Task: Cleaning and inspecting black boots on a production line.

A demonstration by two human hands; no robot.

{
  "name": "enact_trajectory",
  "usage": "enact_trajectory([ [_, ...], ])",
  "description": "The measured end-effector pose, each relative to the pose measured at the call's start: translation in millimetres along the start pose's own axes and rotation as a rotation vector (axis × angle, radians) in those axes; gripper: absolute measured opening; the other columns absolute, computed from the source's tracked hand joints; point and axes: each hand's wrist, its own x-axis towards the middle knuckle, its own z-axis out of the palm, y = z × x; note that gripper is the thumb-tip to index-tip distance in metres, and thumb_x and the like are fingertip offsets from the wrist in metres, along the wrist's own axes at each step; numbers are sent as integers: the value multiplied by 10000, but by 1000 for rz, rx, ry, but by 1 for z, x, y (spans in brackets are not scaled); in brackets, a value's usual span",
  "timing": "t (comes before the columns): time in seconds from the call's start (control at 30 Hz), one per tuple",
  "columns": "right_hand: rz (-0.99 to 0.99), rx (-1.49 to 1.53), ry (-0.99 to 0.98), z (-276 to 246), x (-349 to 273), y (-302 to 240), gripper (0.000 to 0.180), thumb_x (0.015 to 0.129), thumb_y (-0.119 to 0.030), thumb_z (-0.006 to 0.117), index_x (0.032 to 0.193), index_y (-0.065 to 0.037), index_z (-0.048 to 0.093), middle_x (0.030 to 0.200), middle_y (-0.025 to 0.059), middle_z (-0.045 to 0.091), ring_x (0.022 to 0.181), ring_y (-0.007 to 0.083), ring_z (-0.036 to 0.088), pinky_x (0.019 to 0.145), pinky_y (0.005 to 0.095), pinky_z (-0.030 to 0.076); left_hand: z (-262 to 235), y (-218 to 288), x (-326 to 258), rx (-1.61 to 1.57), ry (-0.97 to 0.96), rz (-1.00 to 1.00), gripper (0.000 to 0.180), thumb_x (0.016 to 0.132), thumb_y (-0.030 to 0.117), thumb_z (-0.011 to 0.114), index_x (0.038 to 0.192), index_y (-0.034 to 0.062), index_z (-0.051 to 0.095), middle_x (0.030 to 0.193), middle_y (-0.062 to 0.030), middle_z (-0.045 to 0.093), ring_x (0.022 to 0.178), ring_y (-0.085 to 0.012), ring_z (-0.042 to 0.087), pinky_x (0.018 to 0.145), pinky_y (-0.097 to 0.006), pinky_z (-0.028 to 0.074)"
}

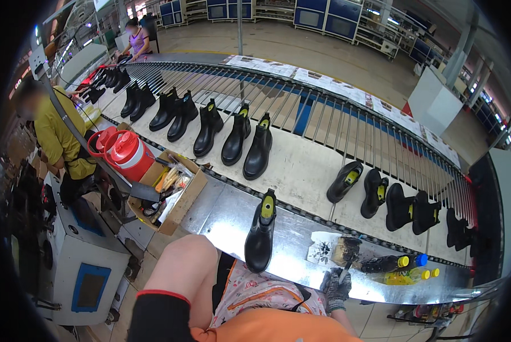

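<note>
My right hand [337, 289], in a grey glove, is closed around the handle of a brush [344, 273] near the bench's front edge. The brush's far end meets a small stained container [346, 248]; its tip is hard to make out. Beside that lies a white sheet [319, 251] with dark smears. Directly before me a black ankle boot [259, 236] with a yellow-green lining stands on the metal bench [224, 211], touched by no visible hand. My left arm [181, 265] is bent, with a black sleeve on its lower part; its hand is out of view.
Black boots [258, 151] line the pale conveyor [301, 165] beyond the bench, several lying over at right. Bottles [389, 263] with yellow and blue caps lie right of the container. A cardboard box [181, 196] of tools and red jugs [129, 151] are at left. Two people work farther left.
</note>
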Motion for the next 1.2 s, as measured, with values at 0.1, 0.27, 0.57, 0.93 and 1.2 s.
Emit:
enact_trajectory([
  [0.1, -17, -27, 2, -2, -2, -3, 260, 833, -295, 606, 903, -45, 600, 842, 138, 651, 797, 301, 625, 715, 393, 477, -20, 11, -6, -106, -22, 30, 226, 932, 241, 491, 726, 153, 517, 599, 23, 458, 477, -154, 488, 478, -296, 371],
  [0.27, -10, 95, -57, -8, -13, -38, 184, 830, -217, 612, 899, -48, 593, 783, 96, 631, 645, 202, 605, 577, 335, 475, -21, 15, -39, -227, 40, 340, 160, 857, 62, 475, 826, 63, 632, 850, -121, 613, 766, -257, 605, 648, -397, 475],
  [0.57, 116, 163, -102, -9, -11, -20, 209, 803, -218, 585, 893, -31, 608, 813, 125, 621, 737, 279, 600, 687, 378, 477, -14, -38, -39, -287, 394, 131, 163, 847, 10, 555, 840, 95, 694, 983, -18, 654, 1058, -167, 553, 982, -496, 348],
  [0.93, -328, -100, 17, 2, -8, -18, 247, 819, -219, 581, 981, -36, 613, 901, 119, 638, 786, 281, 618, 713, 409, 490, 40, -88, -77, -727, 526, -209, 685, 815, 281, 698, 1326, -25, 360, 1244, -265, 480, 1069, -292, 527, 907, -391, 413],
  [1.2, -142, 47, -334, 48, -11, -54, 239, 831, -220, 589, 1001, -54, 612, 888, 95, 636, 763, 238, 605, 681, 363, 489, 65, -176, -117, -307, 836, -694, 205, 906, 256, 556, 951, 59, 592, 915, -48, 599, 838, -153, 557, 714, -313, 455],
])
